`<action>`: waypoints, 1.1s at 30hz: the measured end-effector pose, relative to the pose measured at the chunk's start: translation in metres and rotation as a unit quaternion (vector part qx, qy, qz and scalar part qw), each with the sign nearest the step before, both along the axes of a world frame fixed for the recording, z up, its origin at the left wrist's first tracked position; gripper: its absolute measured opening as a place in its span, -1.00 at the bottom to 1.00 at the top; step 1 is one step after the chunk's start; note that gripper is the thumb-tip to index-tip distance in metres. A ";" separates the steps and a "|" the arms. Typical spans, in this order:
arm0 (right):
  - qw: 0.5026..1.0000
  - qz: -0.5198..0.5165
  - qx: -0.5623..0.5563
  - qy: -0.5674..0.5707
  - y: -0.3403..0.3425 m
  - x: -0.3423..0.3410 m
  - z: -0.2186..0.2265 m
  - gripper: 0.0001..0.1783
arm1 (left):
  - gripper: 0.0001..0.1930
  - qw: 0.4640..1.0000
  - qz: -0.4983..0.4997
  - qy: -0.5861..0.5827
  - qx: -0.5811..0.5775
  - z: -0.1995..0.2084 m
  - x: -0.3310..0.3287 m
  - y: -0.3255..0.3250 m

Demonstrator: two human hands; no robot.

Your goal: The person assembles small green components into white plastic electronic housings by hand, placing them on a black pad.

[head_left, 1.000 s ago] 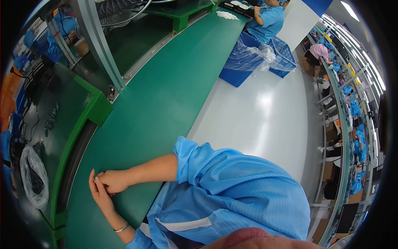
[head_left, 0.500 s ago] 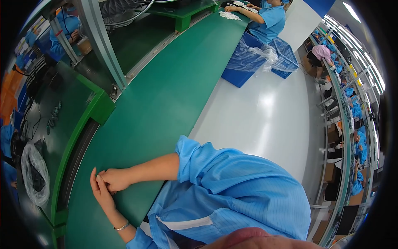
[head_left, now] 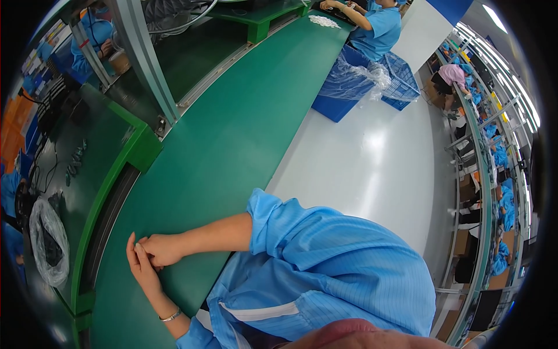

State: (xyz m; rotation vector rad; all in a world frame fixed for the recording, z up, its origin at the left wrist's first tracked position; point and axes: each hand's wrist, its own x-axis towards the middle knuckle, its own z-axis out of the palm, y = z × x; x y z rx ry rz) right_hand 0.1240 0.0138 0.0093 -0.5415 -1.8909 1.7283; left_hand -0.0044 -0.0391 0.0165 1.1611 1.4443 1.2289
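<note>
Both my hands rest together over the green belt surface (head_left: 203, 157), at the lower left. My left hand (head_left: 139, 263), with a metal band on its wrist, has its fingers stretched out and lies against the right one. My right hand (head_left: 165, 250) reaches in from the right with its fingers curled and touching the left hand's fingers. Its fingertips are hidden, so I cannot make out whether anything is in them. No part or tool shows beside the hands.
A metal post (head_left: 145, 58) and green-edged shelf (head_left: 136, 142) border the belt's left. A clear plastic bag (head_left: 49, 241) lies on that shelf. At the far end a co-worker (head_left: 375, 29) sits by small white pieces (head_left: 324, 21). Blue crates (head_left: 343, 87) stand on the floor, right.
My hands and arms stay nearly still. At the far end, the co-worker's hands have shifted up, away from the white pieces on the belt.
</note>
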 end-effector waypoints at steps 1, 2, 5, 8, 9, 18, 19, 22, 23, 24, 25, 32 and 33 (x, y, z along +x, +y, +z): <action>1.000 0.016 0.007 -0.007 0.000 0.001 0.001 -0.76 | -0.60 1.000 -0.003 0.003 -0.001 0.000 0.000 0.000; 1.000 0.016 0.007 -0.007 0.001 0.002 0.001 -0.76 | -0.60 1.000 -0.003 0.003 -0.002 0.000 0.000 0.000; 1.000 0.014 0.009 -0.005 0.000 0.000 0.001 -0.78 | -0.61 1.000 0.000 0.020 0.006 0.003 0.000 -0.001; 1.000 0.014 0.008 0.002 0.000 -0.002 -0.002 -0.79 | -0.61 1.000 -0.002 0.017 -0.004 0.004 0.001 -0.001; 1.000 0.015 0.008 -0.001 0.000 -0.001 -0.001 -0.79 | -0.61 1.000 -0.003 0.020 0.001 0.004 0.001 -0.001; 1.000 0.012 -0.008 0.014 -0.001 0.002 0.005 -0.81 | -0.62 1.000 -0.005 0.023 -0.001 0.008 0.002 -0.001; 1.000 0.014 -0.009 0.013 -0.001 0.002 0.005 -0.80 | -0.62 1.000 -0.007 0.018 0.003 0.008 0.002 -0.001; 1.000 0.014 -0.005 0.006 -0.001 0.003 0.008 -0.78 | -0.61 1.000 -0.009 0.019 0.007 0.009 0.002 -0.001; 1.000 0.014 -0.005 0.006 -0.001 0.003 0.008 -0.78 | -0.61 1.000 -0.009 0.019 0.007 0.009 0.002 -0.001; 1.000 0.013 -0.010 0.004 -0.001 0.003 0.008 -0.78 | -0.61 1.000 -0.009 0.014 -0.002 0.009 0.002 -0.001; 1.000 0.011 -0.014 0.001 -0.001 0.003 0.008 -0.77 | -0.61 1.000 -0.008 0.008 -0.011 0.009 0.001 -0.001; 1.000 0.012 -0.001 -0.001 0.000 0.003 0.006 -0.79 | -0.62 1.000 -0.008 0.014 0.001 0.009 0.004 -0.001; 1.000 0.013 0.002 -0.004 -0.001 0.004 0.008 -0.79 | -0.62 1.000 -0.009 0.014 0.001 0.011 0.005 -0.001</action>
